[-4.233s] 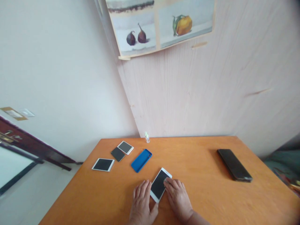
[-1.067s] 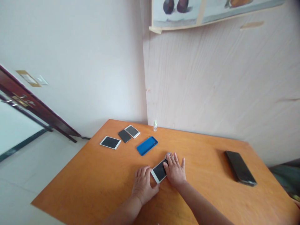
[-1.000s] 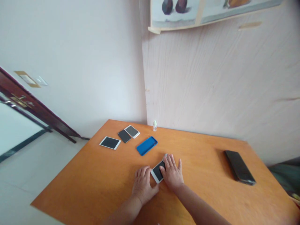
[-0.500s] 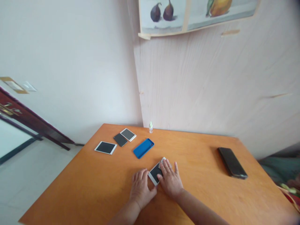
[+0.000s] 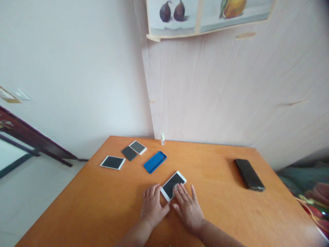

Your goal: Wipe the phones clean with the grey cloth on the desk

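On a table (image 5: 115, 206), the left hand (image 5: 151, 207) holds a white phone (image 5: 171, 184) while the right hand (image 5: 189, 208) presses a pale wad (image 5: 175, 189) to it, wiping apparently unfinished.

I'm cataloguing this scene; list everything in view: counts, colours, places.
Table: 1, orange, lower half
Front phone: 1, white, near middle
Cloth or wipe: 1, whitish, on front phone
Other phones: 2, white, left
Dark slab: 1, grey, by farther phone
Phone case: 1, blue, left of centre
Bottle: 1, clear, back edge
Thick object: 1, black, right
Fruit paintings: 2, multicoloured, above
Walls: 2, white left, woodgrain behind
Wall plates: 2, whitish, left
Door: 1, reddish, far left
Floor: 1, pale, left
Clutter: count unclear, mixed, right edge
Left hand: 1, bare, phone's near end
Right hand: 1, bare, on cloth
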`<state>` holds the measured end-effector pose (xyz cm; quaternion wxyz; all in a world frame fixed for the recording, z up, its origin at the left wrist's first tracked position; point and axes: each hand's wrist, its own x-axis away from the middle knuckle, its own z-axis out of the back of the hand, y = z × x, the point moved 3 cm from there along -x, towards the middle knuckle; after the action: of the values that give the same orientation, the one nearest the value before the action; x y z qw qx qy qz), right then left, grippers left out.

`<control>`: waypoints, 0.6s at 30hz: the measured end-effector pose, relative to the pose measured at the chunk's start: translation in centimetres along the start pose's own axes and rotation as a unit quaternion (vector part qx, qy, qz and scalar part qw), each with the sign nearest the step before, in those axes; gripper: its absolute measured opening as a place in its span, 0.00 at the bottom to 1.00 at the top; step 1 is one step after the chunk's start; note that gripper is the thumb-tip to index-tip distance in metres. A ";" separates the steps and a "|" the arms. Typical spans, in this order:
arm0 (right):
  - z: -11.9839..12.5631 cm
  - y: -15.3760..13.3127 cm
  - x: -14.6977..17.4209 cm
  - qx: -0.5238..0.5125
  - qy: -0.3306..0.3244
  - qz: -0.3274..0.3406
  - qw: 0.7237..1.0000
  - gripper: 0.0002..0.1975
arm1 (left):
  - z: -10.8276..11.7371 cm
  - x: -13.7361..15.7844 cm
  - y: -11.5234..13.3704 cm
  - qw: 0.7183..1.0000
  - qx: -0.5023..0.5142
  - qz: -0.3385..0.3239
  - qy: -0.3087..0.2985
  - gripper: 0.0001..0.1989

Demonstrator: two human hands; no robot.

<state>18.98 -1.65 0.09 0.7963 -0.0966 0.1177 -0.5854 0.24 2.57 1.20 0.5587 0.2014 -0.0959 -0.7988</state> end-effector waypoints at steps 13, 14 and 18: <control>0.7 -0.9 -1.1 -0.013 -0.013 -0.006 1.000 0.27 | -0.4 0.1 -0.4 1.000 0.008 0.001 -0.003 0.28; 0.4 -1.7 -0.7 -0.028 -0.022 0.033 0.999 0.27 | -0.4 0.1 -0.5 1.000 0.009 0.002 -0.005 0.28; 0.6 -0.5 -1.5 -0.026 -0.021 0.031 0.999 0.25 | -0.2 0.0 -0.3 1.000 0.014 0.003 -0.003 0.28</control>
<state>18.29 -0.31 0.90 0.8134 -0.1257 0.1196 -0.5552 0.11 2.66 0.91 0.5579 0.2063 -0.1092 -0.7964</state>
